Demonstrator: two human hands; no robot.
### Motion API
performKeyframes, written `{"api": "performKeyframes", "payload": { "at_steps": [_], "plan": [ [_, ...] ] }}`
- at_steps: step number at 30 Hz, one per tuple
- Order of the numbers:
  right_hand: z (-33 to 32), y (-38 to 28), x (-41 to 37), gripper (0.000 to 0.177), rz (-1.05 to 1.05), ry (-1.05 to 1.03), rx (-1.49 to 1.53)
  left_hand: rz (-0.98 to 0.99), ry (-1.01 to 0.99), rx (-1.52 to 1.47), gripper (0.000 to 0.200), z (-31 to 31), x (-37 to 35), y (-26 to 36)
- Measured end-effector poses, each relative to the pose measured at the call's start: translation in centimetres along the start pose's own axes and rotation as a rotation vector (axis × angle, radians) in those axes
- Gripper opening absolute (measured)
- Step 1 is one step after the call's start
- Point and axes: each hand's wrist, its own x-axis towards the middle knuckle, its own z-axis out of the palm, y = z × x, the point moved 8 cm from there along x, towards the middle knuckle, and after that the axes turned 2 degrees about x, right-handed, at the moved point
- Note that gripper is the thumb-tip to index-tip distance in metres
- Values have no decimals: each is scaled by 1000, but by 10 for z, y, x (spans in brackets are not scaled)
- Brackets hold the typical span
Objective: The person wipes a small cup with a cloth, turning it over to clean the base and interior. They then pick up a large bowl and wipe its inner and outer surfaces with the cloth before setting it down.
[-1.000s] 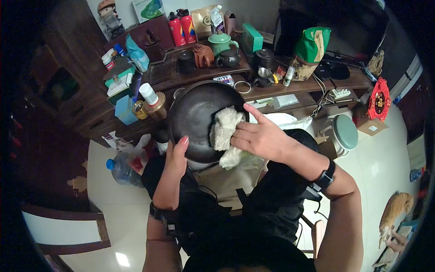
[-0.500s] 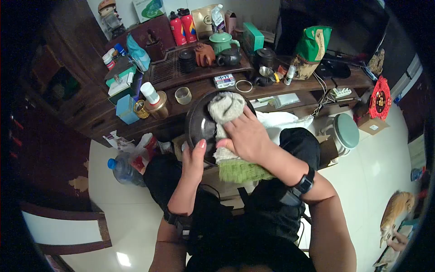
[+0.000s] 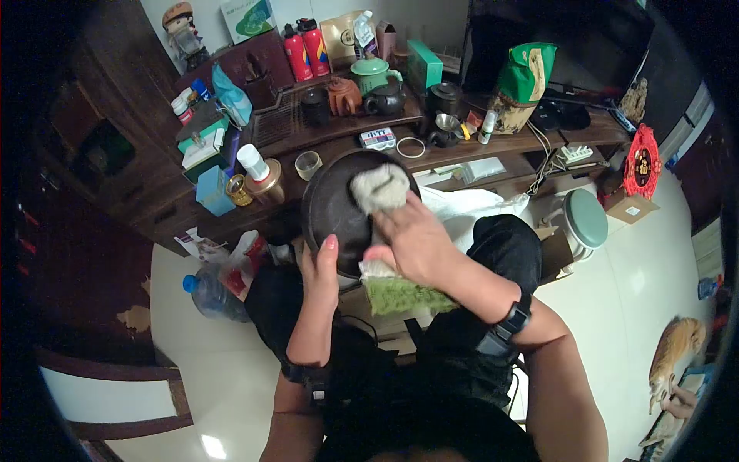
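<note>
A dark round dish [image 3: 335, 204] is tilted toward me above my lap. Its exact kind is hard to tell. My left hand [image 3: 319, 269] grips its lower left rim, thumb on the face and the other fingers hidden behind. My right hand [image 3: 419, 242] holds a white and green cloth [image 3: 381, 189] against the dish's face. Bunched white cloth sticks out beyond the fingertips, slightly blurred, while the green end hangs below the palm, over the dish's lower edge.
A wooden cabinet [image 3: 354, 142] ahead carries a dark teapot [image 3: 384, 98], a green lidded pot [image 3: 373, 73] and two red bottles [image 3: 305, 52]. On the floor are a plastic jug [image 3: 215, 292], a green-topped stool [image 3: 585, 219] and, at right, a cat [image 3: 676, 350] near another person's hand.
My right hand and the cloth have slid slightly down across the dish, whose face now shows more. The dish has shifted a little left in view. My left hand keeps its grip.
</note>
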Motion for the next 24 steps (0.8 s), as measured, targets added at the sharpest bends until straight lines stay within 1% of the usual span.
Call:
{"api": "performKeyframes", "payload": {
  "at_steps": [2, 3, 6, 7, 8, 10, 11, 14, 15, 16, 18, 19, 20, 21, 23, 24],
  "plan": [
    [12, -13, -14, 60, -49, -191, 117, -65, 22, -39, 49, -10, 3, -6],
    [13, -23, -16, 57, -105, -295, 281, -69, -51, 10, 47, -8, 4, -7],
    [17, -37, -17, 52, -362, -251, 339, -184, -150, 107, 48, -3, 0, -17],
    [3, -38, -10, 53, -450, -81, 263, -206, -192, 84, 46, 7, -5, -11],
    [14, -26, -6, 55, -396, -303, 118, -190, -190, 110, 45, 10, -7, -5],
    [2, -3, 5, 57, -235, -158, -180, -153, -183, 160, 44, 13, -10, 2],
    [-9, 6, 4, 44, -209, 165, -300, -138, -145, 90, 44, 10, -8, -1],
    [24, 28, -11, 27, -23, -235, -471, -80, -22, 75, 44, 6, -7, 1],
    [18, 16, -19, 21, -65, -4, -425, -63, -18, 49, 45, 7, -7, 0],
    [20, 5, -24, 25, -60, -37, -356, -59, 9, 11, 46, 8, -8, -2],
    [-1, -27, -33, 42, 32, 2, -5, -50, 61, -60, 46, 10, -10, -5],
    [0, -33, -30, 44, 82, -90, 170, -55, 94, 168, 49, -2, -4, -12],
    [5, -37, -29, 47, 131, -184, 346, -88, 75, 105, 49, -7, -1, -22],
    [8, -41, -29, 44, 92, -107, 443, -122, 56, 41, 50, -7, 0, -24],
    [8, -39, -30, 40, 26, -6, 519, -186, 38, -81, 52, -7, -2, -27],
    [7, -39, -29, 39, -9, 44, 558, -183, 29, -54, 53, -7, -3, -23]
  ]
}}
